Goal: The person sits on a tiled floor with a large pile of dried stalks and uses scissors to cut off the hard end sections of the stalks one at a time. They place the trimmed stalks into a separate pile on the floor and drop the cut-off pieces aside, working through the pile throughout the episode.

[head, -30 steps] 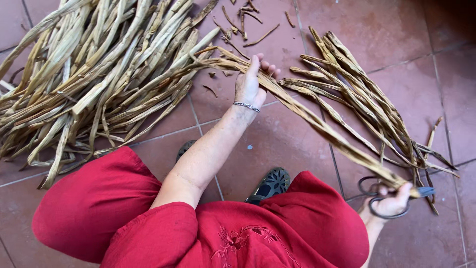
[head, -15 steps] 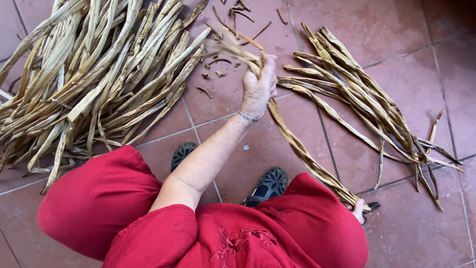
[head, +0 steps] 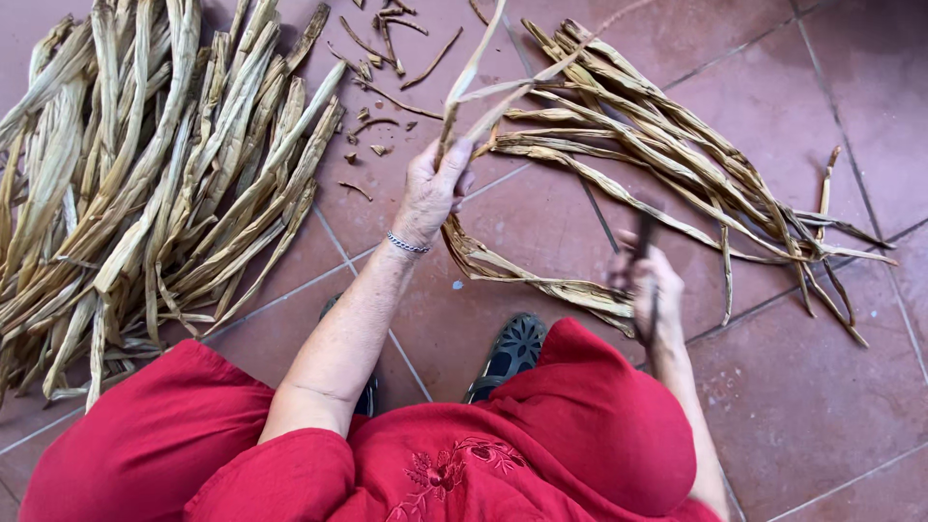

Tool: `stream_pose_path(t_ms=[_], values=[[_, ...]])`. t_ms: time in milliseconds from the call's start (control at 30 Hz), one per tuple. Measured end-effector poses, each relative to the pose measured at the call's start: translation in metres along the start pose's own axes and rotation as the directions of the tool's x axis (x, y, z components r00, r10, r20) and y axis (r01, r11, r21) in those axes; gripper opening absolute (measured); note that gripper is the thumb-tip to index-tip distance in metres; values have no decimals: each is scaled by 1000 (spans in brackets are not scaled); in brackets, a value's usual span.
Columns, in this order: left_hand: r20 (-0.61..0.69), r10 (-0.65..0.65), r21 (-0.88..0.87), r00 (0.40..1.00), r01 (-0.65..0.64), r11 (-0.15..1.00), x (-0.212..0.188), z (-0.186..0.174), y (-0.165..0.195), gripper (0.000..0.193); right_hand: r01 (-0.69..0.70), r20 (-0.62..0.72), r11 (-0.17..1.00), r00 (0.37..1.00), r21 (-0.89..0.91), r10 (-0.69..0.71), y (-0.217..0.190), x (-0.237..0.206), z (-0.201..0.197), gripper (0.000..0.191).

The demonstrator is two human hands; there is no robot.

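My left hand [head: 432, 192] is closed around a long dried leaf strip [head: 503, 271], held upright at its upper part, with split ends rising above the fingers. The strip curves down and to the right across the floor to my right hand [head: 650, 290], which is blurred and grips dark scissors [head: 646, 242] against the strip's lower end. A thin silver bracelet [head: 406, 243] circles my left wrist. I wear red clothing [head: 541, 435] and dark sandals [head: 512, 353].
A large heap of pale dried leaves [head: 145, 184] lies on the left. A smaller bundle of brown strips [head: 677, 164] fans out on the right. Small trimmed scraps [head: 387, 58] are scattered at the top on the terracotta tile floor [head: 822, 387].
My left hand has lifted the strip's upper end off the floor and drawn it closer. My right hand with the scissors has risen from the lower right up to the strip's lower end.
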State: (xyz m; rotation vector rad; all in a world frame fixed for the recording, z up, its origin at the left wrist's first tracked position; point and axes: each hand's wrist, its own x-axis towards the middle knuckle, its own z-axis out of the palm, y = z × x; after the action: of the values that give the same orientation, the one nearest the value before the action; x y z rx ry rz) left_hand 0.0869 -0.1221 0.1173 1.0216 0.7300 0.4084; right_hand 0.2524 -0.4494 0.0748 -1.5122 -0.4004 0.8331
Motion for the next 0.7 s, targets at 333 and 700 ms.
stream_pose_path(t_ms=[333, 700], values=[[-120, -31, -129, 992, 15, 991, -28, -24, 0, 18, 146, 573, 920, 814, -363, 97, -67, 78, 139, 67], [-145, -17, -109, 989, 1, 994, -35, -42, -6, 16, 349, 485, 738, 874, -578, -33, -62, 73, 158, 52]])
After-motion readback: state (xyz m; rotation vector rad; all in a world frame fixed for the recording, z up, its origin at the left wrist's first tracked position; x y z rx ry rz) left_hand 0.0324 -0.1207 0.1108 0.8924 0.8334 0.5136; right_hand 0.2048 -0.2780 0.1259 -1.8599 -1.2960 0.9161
